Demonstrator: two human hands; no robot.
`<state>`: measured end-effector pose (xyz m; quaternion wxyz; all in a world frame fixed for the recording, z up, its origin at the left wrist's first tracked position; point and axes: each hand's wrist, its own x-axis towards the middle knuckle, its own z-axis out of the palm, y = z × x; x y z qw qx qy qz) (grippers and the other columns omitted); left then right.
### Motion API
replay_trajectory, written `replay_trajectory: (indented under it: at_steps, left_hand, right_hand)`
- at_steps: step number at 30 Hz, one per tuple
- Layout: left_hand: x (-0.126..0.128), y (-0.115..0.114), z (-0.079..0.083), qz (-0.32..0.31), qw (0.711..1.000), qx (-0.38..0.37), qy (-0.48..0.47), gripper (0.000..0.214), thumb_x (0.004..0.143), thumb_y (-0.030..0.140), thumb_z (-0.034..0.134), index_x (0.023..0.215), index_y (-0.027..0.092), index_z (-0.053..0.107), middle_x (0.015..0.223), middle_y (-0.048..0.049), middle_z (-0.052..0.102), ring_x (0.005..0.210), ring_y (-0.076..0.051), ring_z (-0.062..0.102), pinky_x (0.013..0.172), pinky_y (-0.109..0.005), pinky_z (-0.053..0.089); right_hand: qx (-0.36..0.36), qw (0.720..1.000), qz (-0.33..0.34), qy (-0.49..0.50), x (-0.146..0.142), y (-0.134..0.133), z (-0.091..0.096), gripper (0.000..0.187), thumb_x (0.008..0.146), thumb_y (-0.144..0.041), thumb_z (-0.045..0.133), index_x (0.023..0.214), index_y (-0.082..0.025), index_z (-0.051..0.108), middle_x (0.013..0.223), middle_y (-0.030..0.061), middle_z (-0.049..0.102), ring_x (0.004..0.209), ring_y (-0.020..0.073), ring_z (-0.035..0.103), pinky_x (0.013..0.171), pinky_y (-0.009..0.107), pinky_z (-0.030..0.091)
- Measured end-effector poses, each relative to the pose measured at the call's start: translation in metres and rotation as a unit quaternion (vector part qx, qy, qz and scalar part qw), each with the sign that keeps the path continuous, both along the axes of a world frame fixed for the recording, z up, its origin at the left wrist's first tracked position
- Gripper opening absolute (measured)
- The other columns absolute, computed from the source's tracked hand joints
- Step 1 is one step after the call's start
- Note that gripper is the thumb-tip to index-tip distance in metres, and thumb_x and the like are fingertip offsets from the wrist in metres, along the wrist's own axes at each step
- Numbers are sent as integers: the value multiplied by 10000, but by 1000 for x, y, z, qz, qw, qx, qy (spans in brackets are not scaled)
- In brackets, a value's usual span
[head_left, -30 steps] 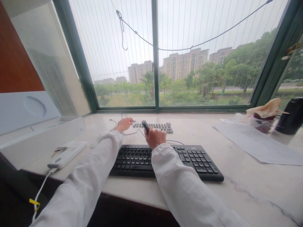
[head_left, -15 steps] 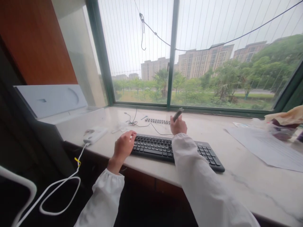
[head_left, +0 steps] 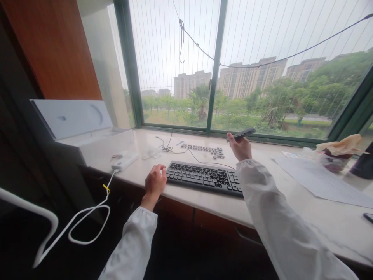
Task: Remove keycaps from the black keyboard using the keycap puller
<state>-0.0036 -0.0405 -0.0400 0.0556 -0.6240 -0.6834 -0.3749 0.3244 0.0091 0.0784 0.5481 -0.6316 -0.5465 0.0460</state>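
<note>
My right hand is raised above the counter behind the black keyboard, closed round a small dark flat device that points right. My left hand rests loosely curled at the counter's front edge, just left of the keyboard's left end, with nothing visible in it. A row of loose keycaps lies behind the keyboard, beside a thin black cable.
A white power bank with a white cable hanging off the edge lies left. A white box stands at far left. Papers, a wrapped bundle and a dark cup sit right. A dark phone corner shows far right.
My left hand drew back from the keycaps to the counter's front edge. My right hand rose and swung right with the dark device. The view pulled back and turned left.
</note>
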Motion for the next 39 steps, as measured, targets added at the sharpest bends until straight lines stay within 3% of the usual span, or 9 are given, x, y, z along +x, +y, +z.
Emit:
replay_trajectory:
  at_steps: [5,9,12,17,21,25,31,39]
  left_hand:
    - [2,-4,3,1,1000,-1,16,219,926,271,408,1006,248,611,1035,-44,643,819,-186,602,660,-282,424]
    - [5,-10,8,-14,999,18,39,233,926,241,408,1020,238,621,1043,-61,643,942,-206,586,710,-280,448]
    - [15,-17,12,-40,998,31,43,242,929,236,411,1033,248,630,1054,-56,646,988,-207,568,751,-285,463]
    - [61,-24,16,-125,989,51,52,255,944,251,401,1018,267,645,1039,-36,662,995,-198,560,770,-301,474]
    - [103,-21,16,-203,974,50,90,261,942,252,419,1056,264,654,1017,-42,665,1007,-209,541,826,-338,463]
    - [125,-16,12,-241,960,43,137,301,952,255,405,1155,246,626,1072,-66,641,1029,-224,523,900,-390,421]
    - [125,-15,9,-256,951,19,174,329,960,280,390,1222,263,589,1193,-64,599,1097,-223,497,923,-386,395]
    - [125,-13,11,-266,945,3,192,310,964,277,387,1188,287,601,1171,-40,608,1059,-208,511,894,-369,390]
  right_hand:
    - [-36,993,47,-98,2,-11,-2,473,863,-521,473,561,-175,586,649,81,677,674,181,616,703,293,406]
    - [-67,973,133,-174,-8,-13,-29,463,876,-511,449,594,-173,591,594,41,654,599,166,612,653,267,412]
    - [-71,969,178,-159,-13,-10,-55,448,885,-486,427,603,-177,589,607,29,659,603,157,619,652,251,412]
    - [-74,980,162,-92,-17,-3,-83,466,881,-483,398,530,-196,508,534,18,616,539,152,589,621,253,407]
    - [-83,978,173,-88,-21,-8,-88,418,869,-490,413,568,-209,481,477,-3,571,513,157,575,575,251,383]
    - [-74,975,181,-101,-27,-13,-89,387,871,-492,408,607,-216,464,466,-18,530,500,148,534,543,243,349]
    - [-43,975,173,-135,-35,-13,-91,385,872,-505,415,642,-208,502,545,-7,542,530,135,492,535,240,316]
    - [-54,972,186,-132,-34,-17,-87,345,864,-471,448,662,-204,531,618,0,594,580,133,521,571,227,338]
